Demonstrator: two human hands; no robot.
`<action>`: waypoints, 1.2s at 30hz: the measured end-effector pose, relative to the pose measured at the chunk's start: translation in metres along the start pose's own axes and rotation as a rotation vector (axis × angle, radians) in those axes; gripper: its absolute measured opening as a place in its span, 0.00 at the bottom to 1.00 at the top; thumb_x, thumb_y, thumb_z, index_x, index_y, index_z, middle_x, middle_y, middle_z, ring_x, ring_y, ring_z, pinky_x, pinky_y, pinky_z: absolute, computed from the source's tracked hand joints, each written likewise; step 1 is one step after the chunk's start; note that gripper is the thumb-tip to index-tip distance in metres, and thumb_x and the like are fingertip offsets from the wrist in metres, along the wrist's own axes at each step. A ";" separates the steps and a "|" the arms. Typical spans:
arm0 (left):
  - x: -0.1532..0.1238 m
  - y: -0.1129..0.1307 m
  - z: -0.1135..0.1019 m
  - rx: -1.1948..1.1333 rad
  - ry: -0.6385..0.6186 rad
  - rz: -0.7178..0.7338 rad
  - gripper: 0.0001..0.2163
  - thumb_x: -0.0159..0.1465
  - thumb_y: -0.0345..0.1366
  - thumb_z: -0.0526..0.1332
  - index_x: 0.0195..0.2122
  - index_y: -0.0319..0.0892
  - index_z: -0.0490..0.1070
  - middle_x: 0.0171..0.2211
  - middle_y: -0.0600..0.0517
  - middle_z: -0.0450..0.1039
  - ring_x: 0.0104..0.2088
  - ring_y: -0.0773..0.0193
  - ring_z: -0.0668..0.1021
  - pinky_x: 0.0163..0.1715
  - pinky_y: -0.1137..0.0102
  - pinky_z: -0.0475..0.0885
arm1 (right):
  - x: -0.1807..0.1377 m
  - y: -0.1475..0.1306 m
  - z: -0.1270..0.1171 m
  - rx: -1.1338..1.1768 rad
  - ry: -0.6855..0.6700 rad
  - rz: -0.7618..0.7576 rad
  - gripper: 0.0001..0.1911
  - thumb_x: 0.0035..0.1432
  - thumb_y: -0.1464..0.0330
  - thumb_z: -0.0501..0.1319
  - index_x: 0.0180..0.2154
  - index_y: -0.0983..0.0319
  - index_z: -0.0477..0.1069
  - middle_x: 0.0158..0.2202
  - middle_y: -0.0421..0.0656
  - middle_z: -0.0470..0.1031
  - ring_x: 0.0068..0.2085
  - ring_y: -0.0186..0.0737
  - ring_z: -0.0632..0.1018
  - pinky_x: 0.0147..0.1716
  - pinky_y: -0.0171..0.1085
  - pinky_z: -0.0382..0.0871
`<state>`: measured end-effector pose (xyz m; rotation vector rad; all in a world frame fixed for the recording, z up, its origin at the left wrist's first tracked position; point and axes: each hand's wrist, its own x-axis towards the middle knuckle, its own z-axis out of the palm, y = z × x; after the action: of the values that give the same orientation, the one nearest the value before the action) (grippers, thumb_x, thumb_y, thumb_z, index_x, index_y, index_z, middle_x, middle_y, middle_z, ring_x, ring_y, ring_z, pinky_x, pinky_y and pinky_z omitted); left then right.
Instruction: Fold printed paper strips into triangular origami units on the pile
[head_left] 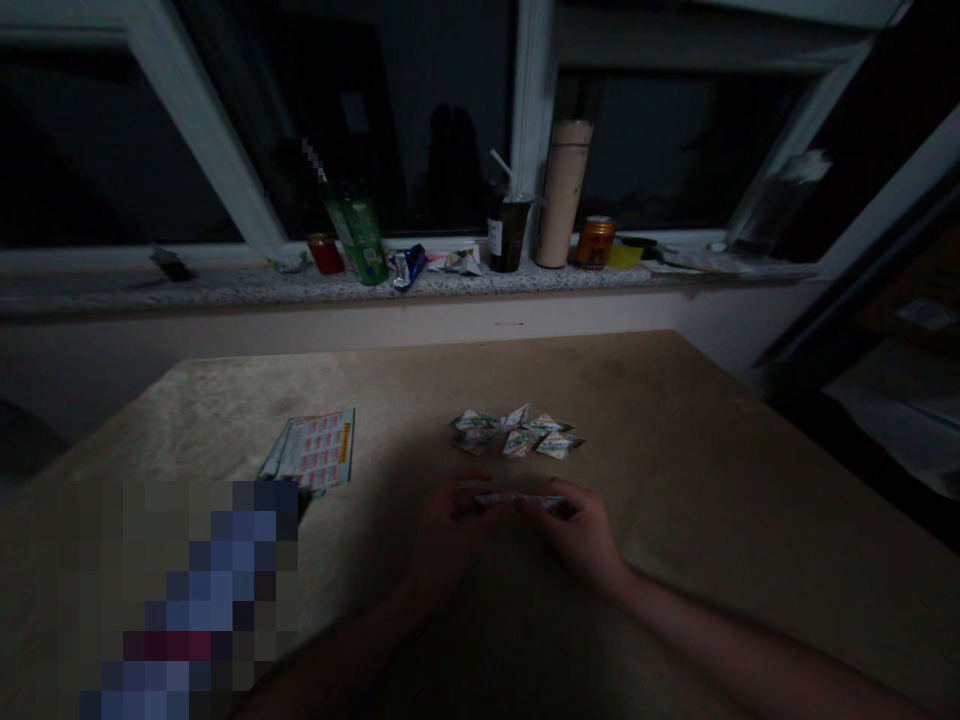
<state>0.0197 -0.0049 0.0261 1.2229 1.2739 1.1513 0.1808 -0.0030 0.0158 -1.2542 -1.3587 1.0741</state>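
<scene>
A narrow paper strip (517, 498) is held by its two ends above the middle of the surface (675, 440), short of the folded paper pieces (556, 445). The left end is pinched in the grip of the left hand (450, 522), though its fingers are dimly lit; the right end is pinched between thumb and fingers of the right hand (591, 530). Folding or creasing appears to be the step in hand. For the next move, an even grip at both ends and firm pressure along the fold would be called for.

The folded pieces are grouped between the strip and the far edge, just beyond the fingertips, so a forward push could disturb them. Printed sheets (319, 445) are laid toward the left edge, well apart from the hands. Most open room is offered toward the right edge and far right corner. The near left part is hidden by pixelation.
</scene>
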 end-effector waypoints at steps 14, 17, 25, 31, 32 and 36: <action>-0.001 0.002 -0.004 0.332 -0.285 0.042 0.16 0.60 0.47 0.54 0.27 0.39 0.72 0.20 0.56 0.66 0.23 0.66 0.67 0.22 0.75 0.60 | 0.004 -0.006 -0.003 0.197 -0.174 0.121 0.19 0.41 0.56 0.66 0.24 0.65 0.68 0.18 0.36 0.65 0.20 0.28 0.63 0.18 0.29 0.55; -0.002 0.005 -0.004 0.316 -0.279 0.071 0.15 0.60 0.46 0.55 0.29 0.41 0.73 0.22 0.55 0.68 0.24 0.64 0.68 0.24 0.75 0.61 | 0.004 -0.005 -0.002 0.206 -0.186 0.108 0.19 0.42 0.55 0.66 0.25 0.64 0.68 0.18 0.36 0.65 0.20 0.29 0.63 0.18 0.29 0.55; -0.002 0.001 -0.004 0.247 -0.305 -0.040 0.15 0.58 0.47 0.55 0.30 0.40 0.72 0.21 0.57 0.65 0.25 0.64 0.68 0.26 0.74 0.63 | 0.001 -0.001 0.003 0.294 -0.447 0.111 0.24 0.54 0.49 0.53 0.24 0.63 0.69 0.19 0.36 0.63 0.22 0.31 0.63 0.22 0.30 0.58; -0.004 -0.008 -0.006 0.240 -0.365 -0.061 0.22 0.62 0.52 0.47 0.21 0.41 0.65 0.20 0.56 0.63 0.24 0.65 0.68 0.27 0.74 0.63 | -0.002 -0.006 0.003 0.156 -0.468 -0.023 0.27 0.59 0.51 0.48 0.22 0.63 0.70 0.19 0.38 0.64 0.24 0.33 0.65 0.27 0.32 0.60; -0.004 -0.010 -0.006 0.246 -0.353 -0.047 0.23 0.63 0.52 0.44 0.21 0.41 0.65 0.19 0.56 0.63 0.23 0.65 0.67 0.26 0.74 0.63 | -0.001 -0.005 0.002 0.144 -0.452 -0.014 0.26 0.59 0.51 0.49 0.21 0.63 0.69 0.18 0.37 0.63 0.23 0.33 0.64 0.26 0.32 0.60; -0.004 -0.015 -0.009 0.386 -0.174 0.078 0.24 0.64 0.51 0.41 0.21 0.42 0.66 0.19 0.54 0.64 0.21 0.64 0.68 0.23 0.72 0.64 | 0.002 0.002 0.002 0.195 -0.390 0.103 0.24 0.54 0.50 0.54 0.20 0.62 0.64 0.17 0.35 0.57 0.20 0.30 0.59 0.21 0.31 0.55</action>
<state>0.0101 -0.0094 0.0114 1.6310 1.3634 0.8520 0.1790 -0.0013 0.0138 -1.0120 -1.4431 1.5447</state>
